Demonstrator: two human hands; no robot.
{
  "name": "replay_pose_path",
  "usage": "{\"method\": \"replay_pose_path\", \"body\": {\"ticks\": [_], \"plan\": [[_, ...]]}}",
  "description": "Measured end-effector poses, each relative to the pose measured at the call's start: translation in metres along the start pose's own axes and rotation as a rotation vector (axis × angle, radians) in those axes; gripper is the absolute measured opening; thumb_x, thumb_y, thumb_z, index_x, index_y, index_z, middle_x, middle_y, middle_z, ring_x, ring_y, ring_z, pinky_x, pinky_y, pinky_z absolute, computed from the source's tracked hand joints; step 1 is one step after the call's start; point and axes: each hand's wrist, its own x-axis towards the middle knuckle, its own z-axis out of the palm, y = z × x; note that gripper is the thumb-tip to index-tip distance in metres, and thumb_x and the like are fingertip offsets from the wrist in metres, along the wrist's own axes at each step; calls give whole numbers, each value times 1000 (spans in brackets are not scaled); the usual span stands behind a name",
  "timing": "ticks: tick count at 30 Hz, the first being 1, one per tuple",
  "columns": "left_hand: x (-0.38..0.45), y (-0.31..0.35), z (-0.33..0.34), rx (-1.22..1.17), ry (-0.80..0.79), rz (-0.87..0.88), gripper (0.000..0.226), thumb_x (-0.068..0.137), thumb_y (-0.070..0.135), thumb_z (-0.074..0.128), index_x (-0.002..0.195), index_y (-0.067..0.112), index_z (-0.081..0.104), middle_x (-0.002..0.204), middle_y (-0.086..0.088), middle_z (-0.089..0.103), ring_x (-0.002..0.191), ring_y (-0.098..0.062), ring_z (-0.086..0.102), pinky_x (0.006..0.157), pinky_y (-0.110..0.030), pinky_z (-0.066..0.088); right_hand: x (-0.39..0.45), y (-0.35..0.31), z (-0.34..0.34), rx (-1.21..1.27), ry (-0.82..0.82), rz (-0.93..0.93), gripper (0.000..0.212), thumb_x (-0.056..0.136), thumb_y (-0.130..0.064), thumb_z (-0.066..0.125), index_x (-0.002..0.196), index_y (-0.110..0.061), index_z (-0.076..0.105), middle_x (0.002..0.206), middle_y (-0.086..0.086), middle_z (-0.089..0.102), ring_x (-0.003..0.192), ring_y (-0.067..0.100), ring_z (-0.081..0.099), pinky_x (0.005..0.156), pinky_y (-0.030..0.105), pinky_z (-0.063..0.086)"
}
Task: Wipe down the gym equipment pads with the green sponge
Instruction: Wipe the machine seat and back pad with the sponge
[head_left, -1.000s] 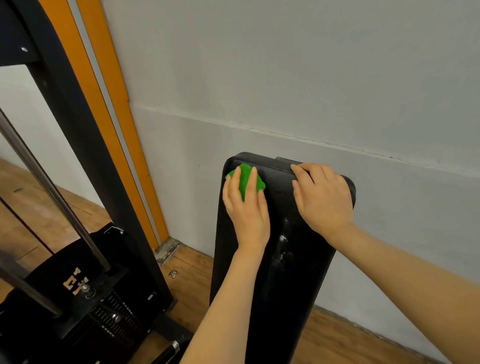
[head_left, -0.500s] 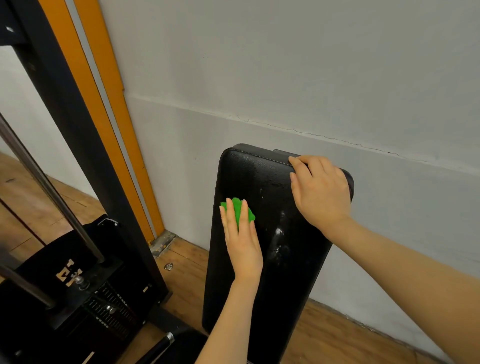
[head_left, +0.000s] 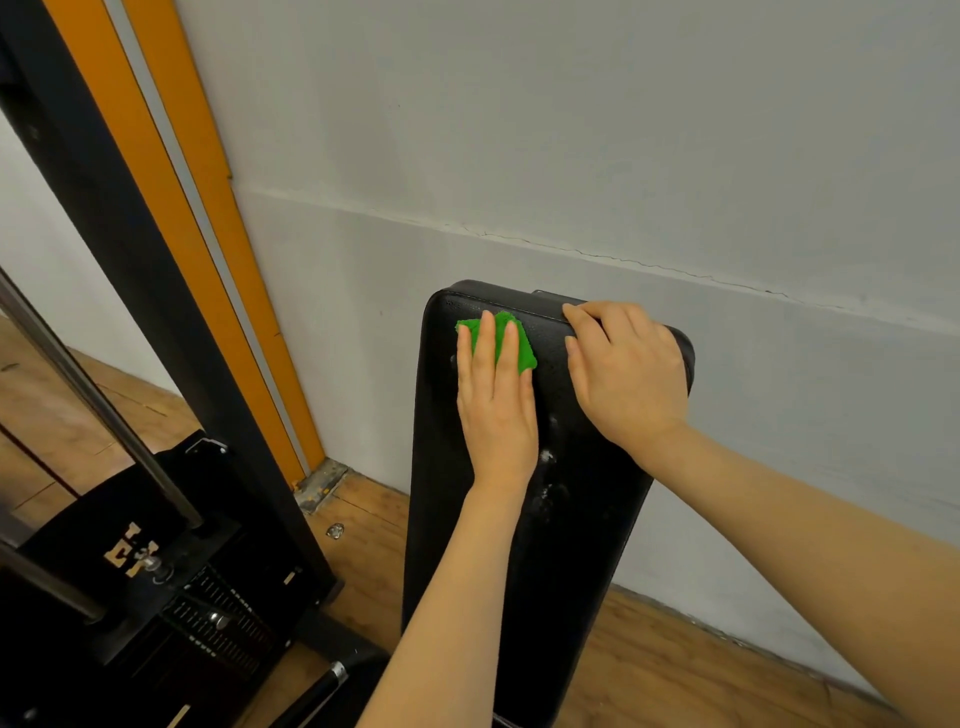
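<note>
The left hand (head_left: 496, 410), fingers flat, presses the green sponge (head_left: 498, 340) back up at the pad (head_left: 561, 519) top after half a second ago dipping lower, so strokes are repeating. Right hand (head_left: 626, 371) curls over the pad's top edge. White smears remain mid-pad; grey wall (head_left: 571, 156) behind it, wood floor (head_left: 675, 670) below.

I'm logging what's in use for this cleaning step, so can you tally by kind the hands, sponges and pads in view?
Hands: 2, the left hand pressing flat on the sponge and the right hand gripping the pad's top edge
Green sponge: 1
Black pad: 1, leaning upright at the wall
Total: 4
</note>
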Motion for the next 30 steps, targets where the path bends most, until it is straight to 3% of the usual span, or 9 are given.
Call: {"method": "replay_pose_path", "body": {"ticks": [5, 10, 12, 15, 17, 22, 30], "plan": [[-29, -6, 3, 22, -26, -77, 46, 99, 20, 38, 144, 8, 38, 155, -10, 27, 147, -29, 14, 120, -29, 9, -1, 1, -1, 25, -21, 4, 34, 96, -27, 46, 120, -10, 64, 106, 5, 64, 96, 24, 58, 72, 35, 44], [-83, -18, -1, 22, -85, -170, 51, 97, 18, 40, 147, 14, 30, 158, -2, 19, 148, -24, 12, 115, -46, 26, -1, 1, 0, 32, -7, 4, 33, 96, -26, 48, 119, -9, 65, 105, 6, 65, 95, 24, 59, 71, 34, 44], [-83, -16, -6, -21, -86, -204, 51, 98, 19, 38, 148, 15, 27, 158, 1, 19, 148, -21, 12, 116, -44, 25, -1, 1, 0, 29, 0, 0, 33, 96, -26, 48, 118, -9, 65, 104, 6, 65, 94, 24, 59, 70, 34, 45], [-60, -2, -13, -95, -52, -180, 49, 101, 21, 31, 149, 17, 22, 158, 3, 17, 149, -18, 9, 119, -30, 16, -1, 1, 0, 27, 3, -6, 32, 96, -25, 48, 118, -9, 65, 102, 6, 65, 92, 25, 59, 70, 34, 43], [-35, 10, -11, -104, -27, -126, 49, 100, 20, 31, 148, 14, 26, 158, -2, 17, 149, -21, 8, 120, -24, 11, 0, 0, -1, 36, -7, -2, 33, 95, -26, 47, 118, -10, 65, 102, 5, 65, 92, 25, 59, 70, 34, 43], [-8, 22, 6, -25, -10, -91, 46, 98, 18, 33, 143, 8, 39, 155, -13, 28, 147, -31, 13, 118, -44, 21, 1, 0, -4, 49, -43, 12, 35, 96, -27, 44, 119, -10, 64, 101, 4, 64, 92, 23, 59, 70, 34, 45], [-38, 13, 11, 18, -18, -99, 46, 96, 11, 43, 142, 7, 42, 154, -13, 29, 147, -29, 15, 119, -45, 19, -1, 2, -9, 55, -102, 25, 36, 96, -29, 43, 120, -11, 64, 105, 4, 65, 95, 22, 58, 73, 33, 46]]}}
